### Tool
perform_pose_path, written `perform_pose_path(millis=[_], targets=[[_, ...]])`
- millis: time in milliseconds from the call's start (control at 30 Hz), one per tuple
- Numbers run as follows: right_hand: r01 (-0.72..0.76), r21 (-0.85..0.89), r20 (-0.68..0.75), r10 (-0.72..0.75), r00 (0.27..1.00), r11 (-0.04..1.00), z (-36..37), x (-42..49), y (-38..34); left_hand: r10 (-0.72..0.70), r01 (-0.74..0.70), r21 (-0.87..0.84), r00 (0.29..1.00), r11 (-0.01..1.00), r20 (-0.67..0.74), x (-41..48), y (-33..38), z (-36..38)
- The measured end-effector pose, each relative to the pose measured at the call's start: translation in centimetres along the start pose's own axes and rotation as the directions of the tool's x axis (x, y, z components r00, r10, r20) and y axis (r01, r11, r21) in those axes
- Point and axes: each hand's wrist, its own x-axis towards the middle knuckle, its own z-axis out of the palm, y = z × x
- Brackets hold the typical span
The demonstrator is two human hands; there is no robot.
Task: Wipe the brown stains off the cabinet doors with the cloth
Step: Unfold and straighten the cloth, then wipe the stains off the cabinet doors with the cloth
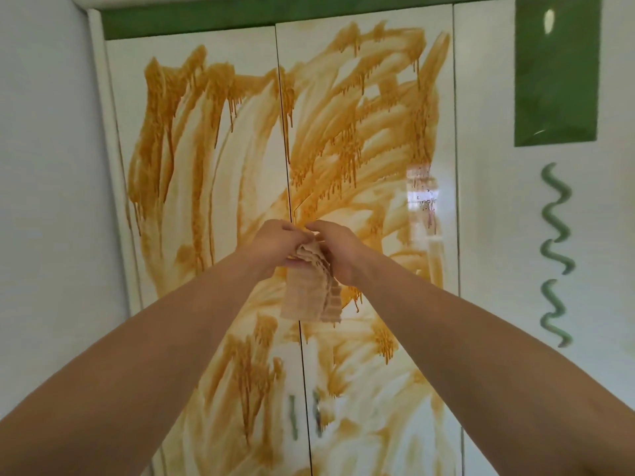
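Two tall white cabinet doors, the left door [192, 269] and the right door [388, 304], are smeared nearly all over with brown stains [347, 108] that drip in streaks. In front of the seam between the doors, my left hand [275, 245] and my right hand [340, 249] meet and both grip the top of a beige ribbed cloth [311, 297]. The cloth hangs folded below my hands, away from the door surface as far as I can tell.
Two green door handles [293, 419] sit low beside the seam. A third white door [488, 235] on the right carries a wavy green handle [555, 252] and a green panel [556, 70] above. A green strip [185, 24] tops the cabinet; a white wall lies left.
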Motion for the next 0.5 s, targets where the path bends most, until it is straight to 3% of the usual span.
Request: perform_pose_path(millis=[100, 233, 367, 500], targets=[[0.062, -0.036, 0.061, -0.06, 0.996, 0.997, 0.2, 0.7, 0.9, -0.016, 0.017, -0.151, 1.0, 0.988, 0.01, 0.9, -1.3, 0.0], [0.112, -0.099, 0.078, -0.105, 0.991, 0.989, -0.1, 1.0, 1.7, 0.004, 0.053, -0.353, 0.987, 0.934, 0.158, 1.7, -2.0, -0.7], [0.143, -0.153, 0.049, -0.137, 0.989, 0.978, 0.3, 1.3, 1.6, 0.06, 0.015, -0.35, 0.977, 0.937, 0.204, 1.5, -2.1, -1.3], [0.125, -0.138, 0.01, -0.125, 0.992, 0.983, 0.7, 1.8, 1.1, 0.024, 0.018, -0.294, 0.99, 0.956, 0.137, 1.5, -1.5, -2.1]])
